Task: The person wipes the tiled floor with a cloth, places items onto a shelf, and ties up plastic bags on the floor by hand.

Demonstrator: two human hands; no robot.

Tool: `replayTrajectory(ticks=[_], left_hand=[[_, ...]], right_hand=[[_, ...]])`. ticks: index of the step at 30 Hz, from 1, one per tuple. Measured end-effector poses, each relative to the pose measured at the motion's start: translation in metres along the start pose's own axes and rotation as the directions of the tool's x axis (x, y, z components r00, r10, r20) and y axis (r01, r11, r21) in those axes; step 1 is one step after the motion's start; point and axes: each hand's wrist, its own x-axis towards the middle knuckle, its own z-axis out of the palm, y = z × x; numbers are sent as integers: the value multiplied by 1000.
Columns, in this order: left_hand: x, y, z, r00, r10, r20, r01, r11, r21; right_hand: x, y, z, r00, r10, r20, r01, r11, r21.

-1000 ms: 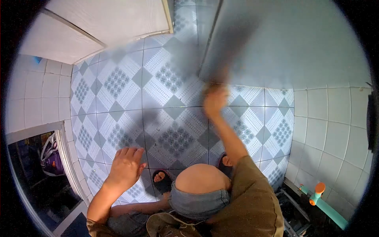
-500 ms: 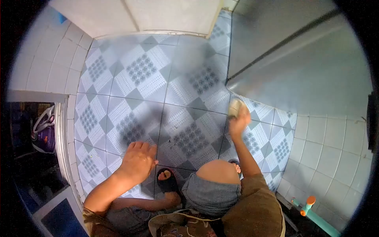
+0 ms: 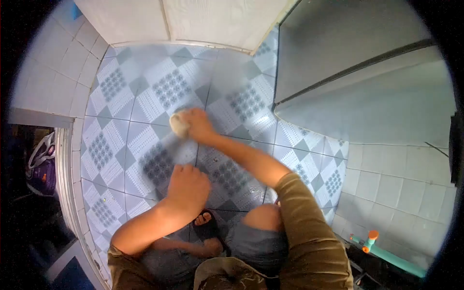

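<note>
Leftward across the floor [image 3: 104, 150] has gone the right hand [image 3: 197, 124], from the near corner of the grey cabinet [image 3: 333, 89] on the right to mid-floor, taking the pale pad [image 3: 179, 124] with it. Its fingers are clamped on the pad, which sits at the hand's left side, over the tiles beyond the left hand [image 3: 187, 189]; blur hides whether it touches them. So the work, seemingly wiping, is now over the middle tiles rather than the cabinet's edge. Nothing shows in the left hand, nearer the body; its fingers look bent and close together, but I cannot tell how tightly. A black slipper [image 3: 209, 231] is just on its near side.
</note>
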Motion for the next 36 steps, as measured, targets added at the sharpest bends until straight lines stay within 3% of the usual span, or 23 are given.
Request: replayTrajectory(ticks=[2,3,5,6,8,9,11,14,15,17,19,20,22,23,25,29,31,33,34,36], left_hand=[[13,6,-10,992,57,115,-55,998,-19],[18,13,-14,992,82,94,-81,996,-23],[24,27,-24,961,172,-216,-182,983,-28],[22,33,-30,954,200,-221,-212,977,-28],[20,40,-38,928,208,-309,-216,976,8],[22,38,-41,921,217,-323,-229,973,1],[21,37,-39,944,178,-277,-212,972,-98],[26,27,-38,945,142,-293,-190,972,-141],[30,22,-34,944,134,-301,-183,973,-140],[32,13,-22,966,88,-244,-143,966,-217],[30,0,-12,976,56,-209,-110,961,-253],[29,-6,-7,985,31,-170,-79,956,-282],[30,-17,-3,989,-13,-144,-27,961,-276],[31,-22,-1,991,-54,-122,20,962,-272],[36,-30,0,989,-106,-103,74,958,-276],[43,-37,5,979,-198,-42,176,934,-311],[42,-43,11,978,-207,22,203,923,-327],[53,-46,8,950,-264,167,309,876,-371],[61,-48,10,947,-276,164,318,872,-372],[77,-52,16,941,-338,0,316,879,-356]], right_hand=[[5,-7,-63,989,117,-88,-115,993,27],[11,4,-87,979,202,-18,-202,966,-164],[34,52,-135,936,344,75,-270,837,-476],[35,77,-154,908,401,122,-258,765,-590],[34,26,-213,797,601,-60,-527,643,-555],[36,31,-228,792,607,-69,-531,628,-569],[30,48,-241,662,732,-162,-718,556,-420],[11,110,-214,708,669,-227,-702,634,-323],[3,141,-192,761,599,-249,-634,604,-483],[-26,164,-136,796,420,-436,-605,559,-566],[-48,157,-81,667,414,-620,-724,555,-409],[-55,137,-66,584,507,-634,-788,541,-293],[-50,157,-43,578,304,-757,-771,506,-386],[-42,172,-36,572,315,-757,-776,508,-374],[-11,202,-41,326,374,-868,-867,484,-117],[44,225,-89,368,378,-850,-823,558,-109],[69,238,-111,336,608,-719,-938,282,-200],[92,267,-126,334,579,-744,-938,277,-206],[105,277,-136,323,549,-771,-942,264,-207],[132,296,-154,303,574,-760,-948,258,-183]])
